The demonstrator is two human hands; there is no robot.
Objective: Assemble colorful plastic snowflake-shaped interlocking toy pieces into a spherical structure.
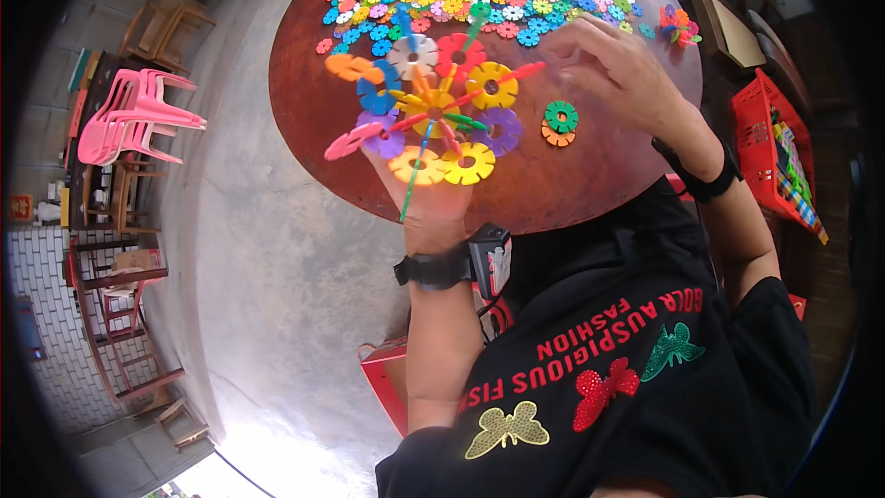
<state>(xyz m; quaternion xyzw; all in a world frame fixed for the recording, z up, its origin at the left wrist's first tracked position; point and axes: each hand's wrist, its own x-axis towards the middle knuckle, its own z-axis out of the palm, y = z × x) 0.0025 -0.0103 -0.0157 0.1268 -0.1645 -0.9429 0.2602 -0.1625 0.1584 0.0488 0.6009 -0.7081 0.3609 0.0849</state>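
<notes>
Over a dozen notched plastic discs are already joined into a spiky, many-coloured cluster (430, 125), up in front of me over the near left part of the round table (590, 180). My left hand (431, 201) has hold of it from underneath; the fingers are hidden behind the discs, so I can't tell how tightly they close. My right hand (613, 69) hangs just beside it, fingers half curled, and I can't tell whether a piece is pinched between the tips.

Discs point out on every side, so the build looks well advanced, though I judge the outside could take more. Plenty is left unjoined: a wide spread of loose discs (453, 7) covers the far side, and a green disc (573, 118) lies partly over an orange disc (558, 139) near me.

A smaller cluster (679, 28) sits by the table's right edge, beyond my right hand. A red basket (751, 143) stands to the right, pink chairs (138, 115) well off left. The big cluster itself blocks some of the tabletop from view.
</notes>
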